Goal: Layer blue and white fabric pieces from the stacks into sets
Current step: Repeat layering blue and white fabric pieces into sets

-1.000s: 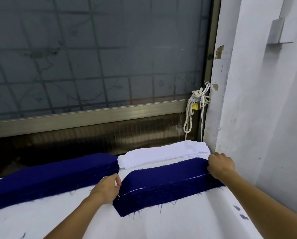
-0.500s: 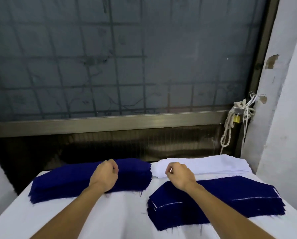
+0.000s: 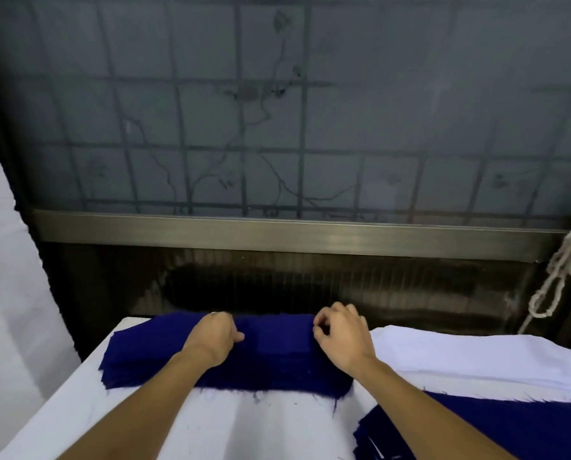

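Observation:
A stack of dark blue fabric pieces (image 3: 277, 360) lies at the back of the white table (image 3: 277, 426). My left hand (image 3: 212, 338) rests on the stack's middle, fingers curled at the far edge and thumb pointing right. My right hand (image 3: 342, 338) sits at the stack's right end, fingers curled onto the top blue piece. A stack of white fabric pieces (image 3: 470, 356) lies to the right of the blue stack. The layered pile with blue on top (image 3: 516, 429) lies at the near right, partly hidden by my right forearm.
A frosted window with a metal grid (image 3: 277, 127) and a metal sill (image 3: 277, 232) stands right behind the table. A knotted white rope (image 3: 563, 270) hangs at the right. A white wall (image 3: 1, 260) borders the left side.
The view has swung left. My right hand moved from the layered pile's left end to the blue stack's right end. My left hand stayed on the blue stack.

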